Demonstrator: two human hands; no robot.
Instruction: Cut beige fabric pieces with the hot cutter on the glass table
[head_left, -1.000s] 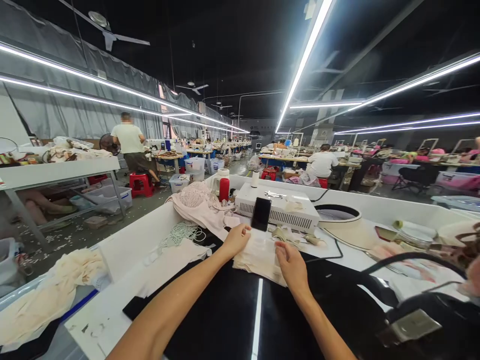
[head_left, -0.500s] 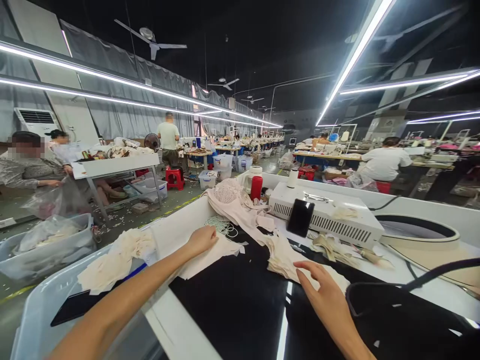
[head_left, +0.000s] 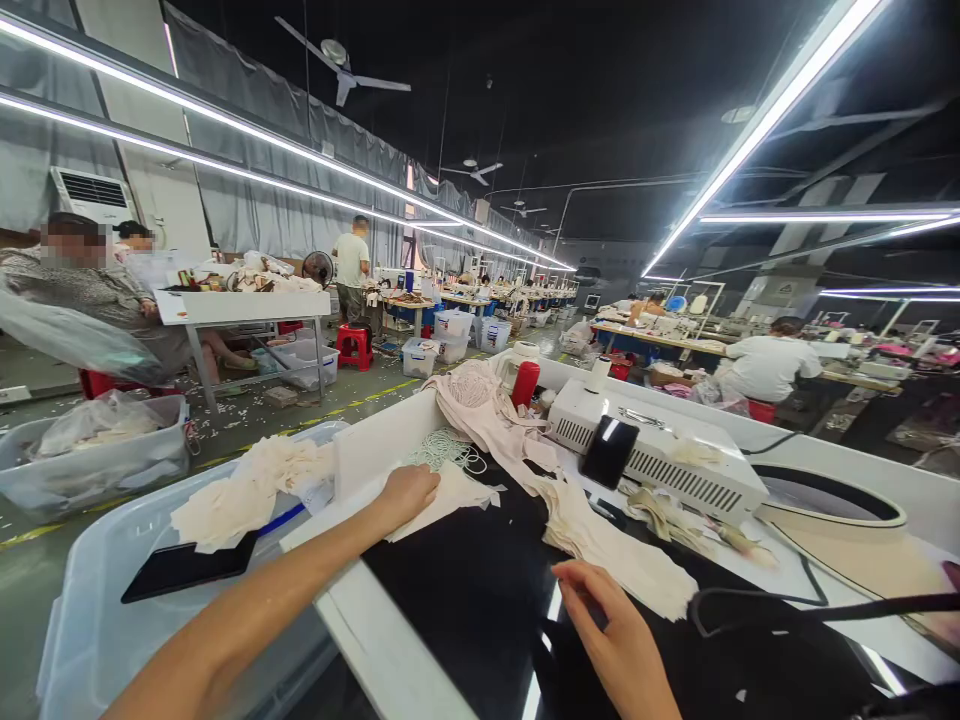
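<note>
My left hand (head_left: 409, 495) is closed at the left end of a cream fabric piece (head_left: 454, 492), its fingertips tucked out of sight. That fabric lies flat across the white table edge and the black work surface (head_left: 465, 585). My right hand (head_left: 611, 630) hovers over the black surface, fingers curved and slightly apart, with nothing visible between them. Just beyond it lies a layered stack of cream fabric pieces (head_left: 611, 550). Pale green elastic loops (head_left: 450, 452) are heaped behind my left hand.
A white vented box (head_left: 667, 440) stands at the back, a phone (head_left: 609, 450) leaning on it. Nearby are a red thread cone (head_left: 525, 383) and beige garments (head_left: 480, 400). A lidded plastic bin (head_left: 105, 620) at left bears fabric and a dark tablet (head_left: 187, 570). Co-workers sit and stand farther off.
My right hand has drawn back from the cream stack toward me and left. My left hand stays at the fabric piece. The whole view has shifted slightly.
</note>
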